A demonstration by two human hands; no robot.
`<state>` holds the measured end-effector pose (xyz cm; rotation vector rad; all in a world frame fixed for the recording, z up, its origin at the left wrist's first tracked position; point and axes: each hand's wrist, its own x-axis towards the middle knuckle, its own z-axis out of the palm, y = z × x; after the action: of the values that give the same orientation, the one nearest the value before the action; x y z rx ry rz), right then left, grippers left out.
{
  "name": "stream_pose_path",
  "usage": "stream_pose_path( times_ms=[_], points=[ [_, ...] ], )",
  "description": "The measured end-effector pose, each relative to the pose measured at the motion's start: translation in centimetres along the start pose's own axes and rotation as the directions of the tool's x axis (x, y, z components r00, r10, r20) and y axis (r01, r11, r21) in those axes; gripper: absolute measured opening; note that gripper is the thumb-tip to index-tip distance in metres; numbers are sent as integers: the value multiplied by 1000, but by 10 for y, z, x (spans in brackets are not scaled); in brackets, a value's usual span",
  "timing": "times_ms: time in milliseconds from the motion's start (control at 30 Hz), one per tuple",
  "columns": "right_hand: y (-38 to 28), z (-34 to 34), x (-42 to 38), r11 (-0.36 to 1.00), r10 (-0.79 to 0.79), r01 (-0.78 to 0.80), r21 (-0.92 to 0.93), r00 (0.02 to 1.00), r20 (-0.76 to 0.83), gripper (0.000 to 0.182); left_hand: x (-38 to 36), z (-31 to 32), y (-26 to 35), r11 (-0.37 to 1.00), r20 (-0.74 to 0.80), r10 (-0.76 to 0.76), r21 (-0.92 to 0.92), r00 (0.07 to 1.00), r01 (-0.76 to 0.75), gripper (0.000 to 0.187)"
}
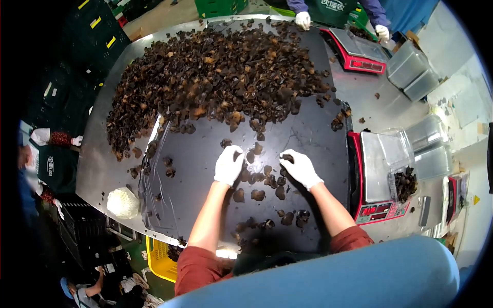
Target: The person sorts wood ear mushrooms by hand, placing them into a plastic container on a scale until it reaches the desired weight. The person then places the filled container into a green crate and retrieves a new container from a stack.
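My left hand [229, 165], in a white glove, is over the black sheet with its fingers curled round a dark piece of wood ear mushroom, mostly hidden by the glove. Opposite it, my right hand [301, 168], gloved too, pinches another dark piece between thumb and fingers. Between the hands lies a loose group of wood ear mushrooms [258, 195], brown and black, some overlapping. A few more mushrooms [287, 218] are scattered nearer to me. Farther back, a large heap of wood ear mushrooms [221, 72] covers much of the table.
On the right, a red scale [377, 167] carries a clear box holding mushrooms [405, 185]. Clear boxes [430, 146] stand beyond it. Another red scale [362, 49] is near a co-worker's gloved hands. A white netted bundle [122, 203] sits left; a yellow basket [160, 263] is below the edge.
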<state>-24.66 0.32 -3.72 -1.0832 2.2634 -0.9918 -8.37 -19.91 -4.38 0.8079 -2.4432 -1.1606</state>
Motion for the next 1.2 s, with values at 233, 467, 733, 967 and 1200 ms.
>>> stream_pose_path(
  times_ms=[233,467,733,967,1200],
  points=[
    [-27,-26,-102,-168,134,-506,846,838,528,30,-89,-8,82,-239,524,-194,-845,830,478,35],
    [-34,-34,-175,-475,-44,-514,714,825,564,42,-149,32,120,-121,631,99,-760,769,639,61],
    [-37,-58,-222,-281,112,-345,895,915,388,44,-176,67,153,-143,610,139,-767,780,625,70],
    [-22,-90,-241,56,268,-195,979,948,174,31,-177,99,172,-181,670,6,-730,743,660,42],
    [33,-237,-260,900,226,71,430,767,-600,27,-129,147,241,-265,662,-67,-733,747,626,29]
  ],
)
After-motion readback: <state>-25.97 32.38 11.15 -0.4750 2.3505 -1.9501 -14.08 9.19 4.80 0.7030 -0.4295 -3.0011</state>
